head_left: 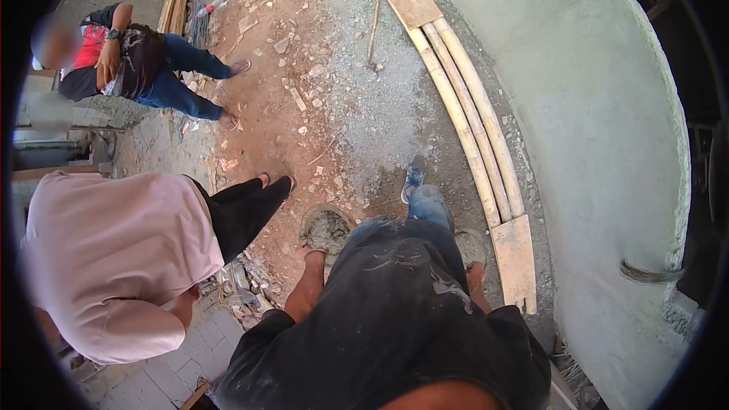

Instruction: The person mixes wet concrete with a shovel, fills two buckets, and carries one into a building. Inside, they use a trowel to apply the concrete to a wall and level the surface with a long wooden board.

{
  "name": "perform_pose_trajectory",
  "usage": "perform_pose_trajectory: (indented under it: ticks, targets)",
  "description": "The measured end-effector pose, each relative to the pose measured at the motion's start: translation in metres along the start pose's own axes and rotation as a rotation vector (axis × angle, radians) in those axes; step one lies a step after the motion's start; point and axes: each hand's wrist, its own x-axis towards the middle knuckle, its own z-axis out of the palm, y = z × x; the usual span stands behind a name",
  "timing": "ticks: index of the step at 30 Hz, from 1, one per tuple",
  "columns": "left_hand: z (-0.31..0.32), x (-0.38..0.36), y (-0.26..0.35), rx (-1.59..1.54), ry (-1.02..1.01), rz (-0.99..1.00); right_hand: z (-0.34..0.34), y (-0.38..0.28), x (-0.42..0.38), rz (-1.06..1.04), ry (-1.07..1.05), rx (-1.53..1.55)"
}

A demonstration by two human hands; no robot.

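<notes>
I look straight down my own body: dark mortar-smeared shirt, jeans, one blue shoe stepping forward. My left hand grips the rim of a round pan of wet grey mortar held at my left hip. My right hand hangs by my right hip against a grey mortar-caked object. My shirt hides most of that hand, and its fingers do not show.
A person in a pink shirt bends over close on my left. Another person in a red top and jeans crouches farther off. Bamboo poles and planks lie along the plastered wall on the right. Rubble litters the dirt ground.
</notes>
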Motion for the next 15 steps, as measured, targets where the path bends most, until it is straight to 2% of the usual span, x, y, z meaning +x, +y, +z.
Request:
perform_pose_trajectory:
  ticks: [1, 2, 4, 6, 8, 9, 10, 11, 13, 15]
  targets:
    - [0.023, -0.049, -0.001, -0.162, -0.002, 0.049, 0.019, -0.026, 0.000, -0.082, -0.068, -0.039]
    - [0.044, -0.057, 0.005, -0.170, 0.005, 0.056, 0.048, -0.052, 0.009, -0.076, -0.077, -0.046]
    - [0.079, -0.063, 0.019, -0.192, -0.089, -0.075, 0.101, -0.104, 0.025, 0.214, 0.044, 0.141]
    - [0.124, -0.043, 0.026, -0.230, -0.095, -0.059, 0.160, -0.159, 0.030, 0.162, 0.017, 0.168]
    - [0.182, -0.065, 0.034, -0.256, -0.091, -0.030, 0.220, -0.207, 0.042, 0.220, -0.003, 0.189]
    - [0.211, -0.073, 0.033, -0.240, -0.003, -0.073, 0.251, -0.229, 0.048, 0.252, -0.007, 0.201]
    - [0.246, -0.085, 0.034, -0.223, 0.086, -0.116, 0.286, -0.254, 0.055, 0.249, -0.009, 0.201]
    - [0.274, -0.090, 0.041, -0.232, 0.085, -0.120, 0.318, -0.275, 0.059, 0.208, -0.050, 0.191]
    - [0.328, -0.096, 0.061, -0.224, 0.001, -0.082, 0.382, -0.316, 0.067, 0.066, -0.066, 0.085]
    - [0.395, -0.106, 0.083, -0.200, -0.068, -0.054, 0.453, -0.367, 0.071, 0.075, -0.086, 0.105]
